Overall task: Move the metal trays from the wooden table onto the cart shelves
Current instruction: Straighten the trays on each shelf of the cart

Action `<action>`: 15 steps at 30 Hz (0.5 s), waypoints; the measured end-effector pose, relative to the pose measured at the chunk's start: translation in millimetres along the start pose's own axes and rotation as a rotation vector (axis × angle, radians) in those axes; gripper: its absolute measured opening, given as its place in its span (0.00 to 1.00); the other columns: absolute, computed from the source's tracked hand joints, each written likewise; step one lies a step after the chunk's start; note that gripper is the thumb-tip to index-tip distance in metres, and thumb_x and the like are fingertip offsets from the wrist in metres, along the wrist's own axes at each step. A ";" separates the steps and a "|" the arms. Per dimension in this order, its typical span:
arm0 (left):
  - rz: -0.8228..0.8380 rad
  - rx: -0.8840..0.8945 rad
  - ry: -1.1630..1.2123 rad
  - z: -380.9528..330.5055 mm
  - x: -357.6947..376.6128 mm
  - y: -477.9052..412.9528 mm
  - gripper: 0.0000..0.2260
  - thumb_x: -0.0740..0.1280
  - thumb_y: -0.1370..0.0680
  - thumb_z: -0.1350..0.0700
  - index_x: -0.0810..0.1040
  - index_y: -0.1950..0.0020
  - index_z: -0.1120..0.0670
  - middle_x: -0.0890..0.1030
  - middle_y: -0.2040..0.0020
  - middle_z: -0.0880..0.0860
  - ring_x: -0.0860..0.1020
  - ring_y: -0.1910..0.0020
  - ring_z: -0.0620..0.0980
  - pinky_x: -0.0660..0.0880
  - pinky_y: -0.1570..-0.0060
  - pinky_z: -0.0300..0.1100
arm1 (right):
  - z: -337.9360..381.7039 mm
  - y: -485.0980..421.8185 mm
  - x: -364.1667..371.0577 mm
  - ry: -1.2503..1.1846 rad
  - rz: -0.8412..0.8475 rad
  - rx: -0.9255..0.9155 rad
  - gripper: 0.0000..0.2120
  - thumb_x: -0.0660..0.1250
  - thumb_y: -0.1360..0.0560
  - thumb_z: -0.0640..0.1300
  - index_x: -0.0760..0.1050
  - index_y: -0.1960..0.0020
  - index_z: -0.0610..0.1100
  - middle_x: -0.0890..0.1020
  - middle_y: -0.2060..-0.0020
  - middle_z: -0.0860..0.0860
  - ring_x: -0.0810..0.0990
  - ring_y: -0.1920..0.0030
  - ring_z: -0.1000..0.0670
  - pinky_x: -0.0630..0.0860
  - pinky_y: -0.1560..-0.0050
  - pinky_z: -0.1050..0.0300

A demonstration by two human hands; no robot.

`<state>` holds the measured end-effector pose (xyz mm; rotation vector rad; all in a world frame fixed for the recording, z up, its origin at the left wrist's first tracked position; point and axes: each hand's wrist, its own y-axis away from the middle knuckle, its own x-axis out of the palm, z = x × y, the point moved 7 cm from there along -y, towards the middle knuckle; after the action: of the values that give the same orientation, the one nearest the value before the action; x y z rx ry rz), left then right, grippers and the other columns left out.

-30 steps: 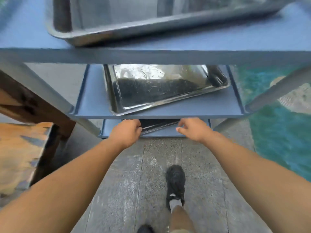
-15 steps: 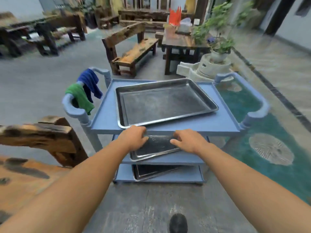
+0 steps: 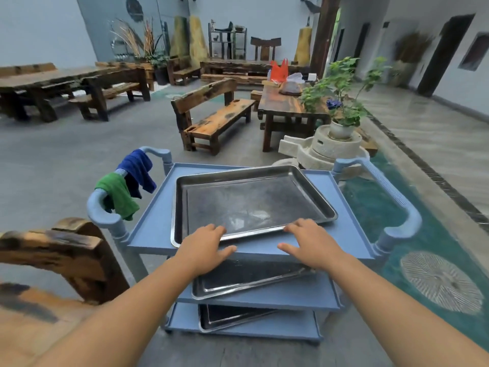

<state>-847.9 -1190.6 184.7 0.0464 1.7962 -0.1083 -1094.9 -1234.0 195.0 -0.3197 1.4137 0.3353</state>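
A blue three-shelf cart (image 3: 352, 242) stands in front of me. One metal tray (image 3: 251, 202) lies on its top shelf, a second tray (image 3: 246, 283) on the middle shelf and a third tray (image 3: 227, 317) on the bottom shelf. My left hand (image 3: 203, 247) rests with spread fingers on the near rim of the top tray. My right hand (image 3: 307, 242) lies the same way at the tray's near right rim and the shelf edge. Neither hand grips anything.
Green and blue cloths (image 3: 127, 186) hang on the cart's left handle. A wooden bench back (image 3: 60, 250) is at my left. A teal pool (image 3: 397, 234) lies to the right, with a stone mill and potted plant (image 3: 341, 123) behind the cart. Benches and tables stand farther back.
My view rose from the lower shelves to the whole cart. Both hands came up from the bottom shelf past the middle tray and now rest on the top tray's near rim.
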 end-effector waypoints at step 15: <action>0.139 -0.135 -0.122 18.3 90.0 -77.7 0.30 0.58 0.24 0.32 0.67 0.30 0.50 0.73 0.37 0.51 0.71 0.38 0.54 0.72 0.44 0.50 | -97.3 -88.5 72.1 -0.173 0.149 0.012 0.35 0.62 0.26 0.66 0.61 0.25 0.47 0.67 0.31 0.47 0.65 0.29 0.46 0.67 0.32 0.51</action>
<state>-857.5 -1272.1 96.8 0.0661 1.6691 0.1078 -1137.2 -1351.9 112.5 -0.1711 1.2709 0.4656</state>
